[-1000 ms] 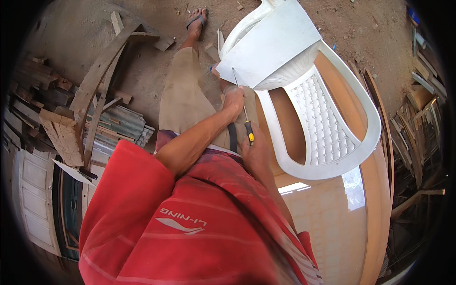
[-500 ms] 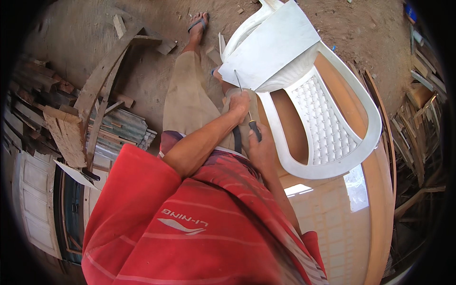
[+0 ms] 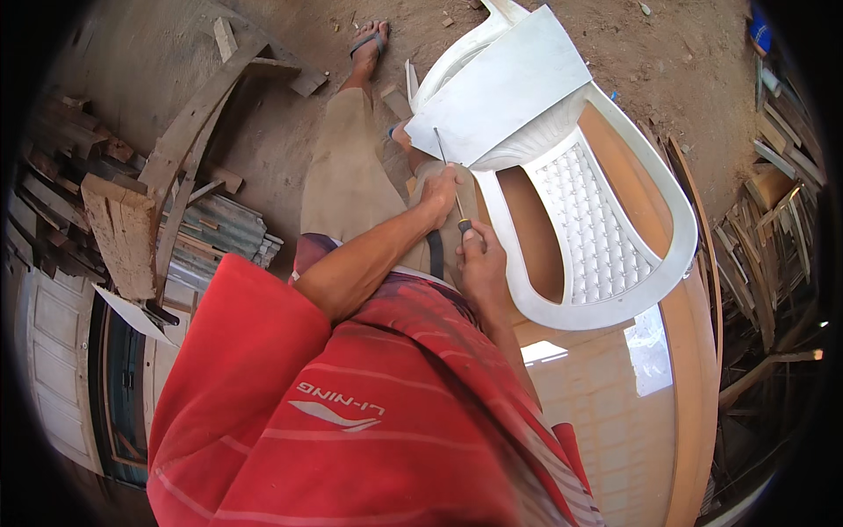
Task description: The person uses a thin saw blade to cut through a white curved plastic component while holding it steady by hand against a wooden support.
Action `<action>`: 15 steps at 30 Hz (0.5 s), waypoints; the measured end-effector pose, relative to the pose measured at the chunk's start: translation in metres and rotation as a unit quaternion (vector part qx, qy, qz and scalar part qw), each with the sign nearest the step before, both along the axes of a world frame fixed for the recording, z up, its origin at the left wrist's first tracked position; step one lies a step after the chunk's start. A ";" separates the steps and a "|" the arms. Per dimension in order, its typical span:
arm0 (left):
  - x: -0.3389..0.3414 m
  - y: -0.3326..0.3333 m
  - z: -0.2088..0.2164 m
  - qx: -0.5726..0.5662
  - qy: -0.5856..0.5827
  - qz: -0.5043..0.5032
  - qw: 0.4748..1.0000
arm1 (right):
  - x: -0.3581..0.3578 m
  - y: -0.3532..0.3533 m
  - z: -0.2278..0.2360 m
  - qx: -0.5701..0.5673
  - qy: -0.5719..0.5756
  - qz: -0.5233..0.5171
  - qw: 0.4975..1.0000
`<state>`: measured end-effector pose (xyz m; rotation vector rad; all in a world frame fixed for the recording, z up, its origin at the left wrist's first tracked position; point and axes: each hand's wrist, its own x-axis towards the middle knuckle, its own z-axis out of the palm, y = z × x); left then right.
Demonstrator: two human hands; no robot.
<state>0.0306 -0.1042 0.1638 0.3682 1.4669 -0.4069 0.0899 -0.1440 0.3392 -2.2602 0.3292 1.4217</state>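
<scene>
A long, thin-shafted screwdriver point(image 3: 458, 204) slants away from me above my thigh. My right hand point(image 3: 483, 263) is closed round its dark handle, with a yellow band showing at the finger end. Further up, my left hand point(image 3: 439, 191) has its fingers closed round the shaft; what else they may hold is hidden. The shaft's far end overlaps the near left corner of a flat white board point(image 3: 505, 88). I cannot tell whether the tip touches it. That board lies across a white plastic chair point(image 3: 606, 228) with a woven-pattern panel.
Beneath the chair is a brown-edged, glossy panel point(image 3: 606, 439). Scrap wood point(image 3: 790, 228) is heaped at the right. A curved wooden frame point(image 3: 189, 149) stands at the left, near stacked planks and corrugated sheets point(image 3: 224, 233). My sandalled foot point(image 3: 369, 42) rests on the dirt floor.
My right hand has turned and its fingers now cover more of the screwdriver's handle. My left hand has barely shifted on the shaft. Board and chair keep their places.
</scene>
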 end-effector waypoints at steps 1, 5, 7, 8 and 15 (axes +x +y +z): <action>0.001 -0.002 0.004 -0.027 0.005 0.034 0.999 | 0.007 0.007 0.007 -0.033 0.124 -0.230 0.965; 0.018 0.005 0.003 -0.007 0.072 -0.037 0.997 | 0.017 -0.020 -0.001 0.043 0.119 -0.163 0.978; 0.018 -0.010 -0.012 0.011 0.135 -0.081 0.988 | 0.001 -0.011 0.005 0.013 -0.028 0.181 0.983; 0.014 -0.013 -0.017 0.002 0.127 -0.087 0.988 | -0.006 -0.006 0.008 -0.006 -0.103 0.326 0.940; 0.012 -0.005 -0.014 -0.036 0.033 -0.090 0.995 | 0.008 -0.022 -0.002 -0.058 0.024 -0.052 0.997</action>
